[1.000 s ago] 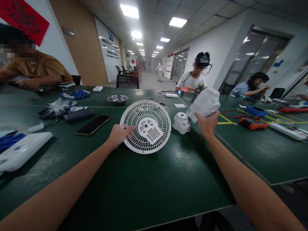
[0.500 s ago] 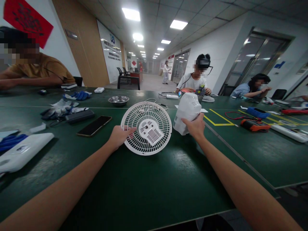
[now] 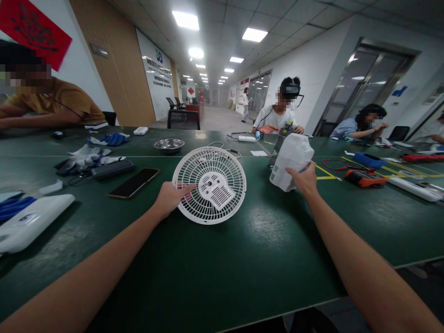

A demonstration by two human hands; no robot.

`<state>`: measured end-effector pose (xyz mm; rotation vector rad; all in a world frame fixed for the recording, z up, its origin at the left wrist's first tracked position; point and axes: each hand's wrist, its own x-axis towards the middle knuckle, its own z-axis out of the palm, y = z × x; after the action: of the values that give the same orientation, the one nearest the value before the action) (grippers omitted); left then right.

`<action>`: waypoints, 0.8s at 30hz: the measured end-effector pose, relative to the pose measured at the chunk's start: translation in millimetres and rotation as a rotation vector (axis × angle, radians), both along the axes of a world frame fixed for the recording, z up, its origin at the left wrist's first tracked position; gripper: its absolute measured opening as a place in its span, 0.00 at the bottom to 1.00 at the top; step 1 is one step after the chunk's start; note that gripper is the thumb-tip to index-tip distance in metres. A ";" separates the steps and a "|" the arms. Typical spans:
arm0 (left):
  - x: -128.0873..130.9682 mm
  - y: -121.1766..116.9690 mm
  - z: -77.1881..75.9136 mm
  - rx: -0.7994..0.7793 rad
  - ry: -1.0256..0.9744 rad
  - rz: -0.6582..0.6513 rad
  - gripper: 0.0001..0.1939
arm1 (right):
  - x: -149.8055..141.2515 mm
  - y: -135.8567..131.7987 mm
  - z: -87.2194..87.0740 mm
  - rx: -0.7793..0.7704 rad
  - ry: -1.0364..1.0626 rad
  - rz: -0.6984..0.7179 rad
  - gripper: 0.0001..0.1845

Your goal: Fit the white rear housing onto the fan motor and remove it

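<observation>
My left hand point(image 3: 169, 198) grips the left rim of a round white fan grille point(image 3: 218, 190), thumb over its bars and the other fingers behind. The grille is tilted up toward me, its slotted centre plate facing me. To the right, my right hand point(image 3: 305, 179) is closed around a white vented plastic housing point(image 3: 293, 159), upright and slightly tilted, with a translucent look like wrapping. The housing is apart from the grille. Whether its lower end touches the table, and whether another part sits inside it, I cannot tell. A thin cable point(image 3: 236, 151) shows behind the grille.
On the green table point(image 3: 215, 273), a phone point(image 3: 133, 183), a dark case point(image 3: 113, 169), gloves point(image 3: 83, 157) and a white device point(image 3: 36, 222) lie left. A metal bowl point(image 3: 169, 146) stands behind. An orange-black meter point(image 3: 365, 178) lies right. Several people sit around the table.
My right hand brought the housing left and down over the smaller white vented cover, then back right. That cover no longer shows at its spot. My left hand and the grille stayed nearly still.
</observation>
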<state>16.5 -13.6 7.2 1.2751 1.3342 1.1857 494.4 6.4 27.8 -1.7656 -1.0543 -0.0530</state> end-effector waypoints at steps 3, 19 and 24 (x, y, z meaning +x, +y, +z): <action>-1.3 2.3 -2.7 0.005 -0.003 -0.006 0.11 | -3.2 0.1 2.5 0.104 -0.023 0.014 0.48; -1.1 0.4 -0.1 -0.004 0.083 -0.001 0.10 | -26.4 -10.9 22.2 0.560 -0.187 0.082 0.43; -1.4 0.9 -0.6 -0.013 0.075 -0.010 0.10 | -76.4 -20.7 20.0 0.340 -0.165 0.352 0.39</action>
<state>15.1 -12.6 6.7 1.3270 1.3856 1.1302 418.1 -14.4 47.8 -1.2707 -1.3749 -0.1518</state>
